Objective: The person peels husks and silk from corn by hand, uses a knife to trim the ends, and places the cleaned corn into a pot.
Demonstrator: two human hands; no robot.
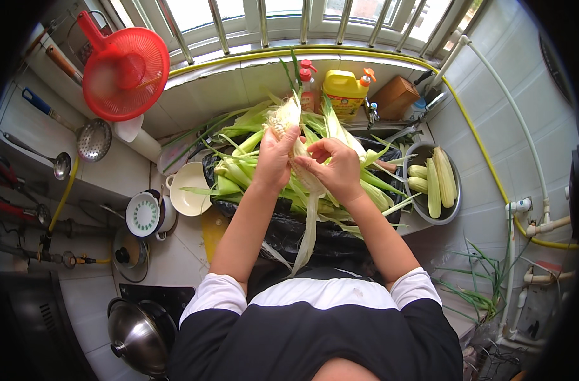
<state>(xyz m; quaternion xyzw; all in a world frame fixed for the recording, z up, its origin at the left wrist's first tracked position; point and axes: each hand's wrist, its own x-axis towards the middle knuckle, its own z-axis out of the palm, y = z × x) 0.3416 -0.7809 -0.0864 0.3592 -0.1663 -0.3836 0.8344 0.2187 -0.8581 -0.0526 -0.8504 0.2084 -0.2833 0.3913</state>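
Observation:
My left hand grips an ear of corn, tilted, with pale kernels and silk showing at its upper end. Beside it my right hand has thumb and fingers pinched at the pale husk along the ear's lower part; whether they hold a strand is hard to tell. A long strip of husk hangs down from the ear towards my shirt. Below both hands, green corn husks and leafy ears lie piled on a black plastic bag. Several ears of corn in thin pale husk rest in a metal bowl at the right.
A cream bowl and an enamel pot with a patterned lid stand left. Behind the pile are a yellow jug with a pump, a pump bottle and a faucet. A red colander hangs upper left; a lidded wok sits lower left.

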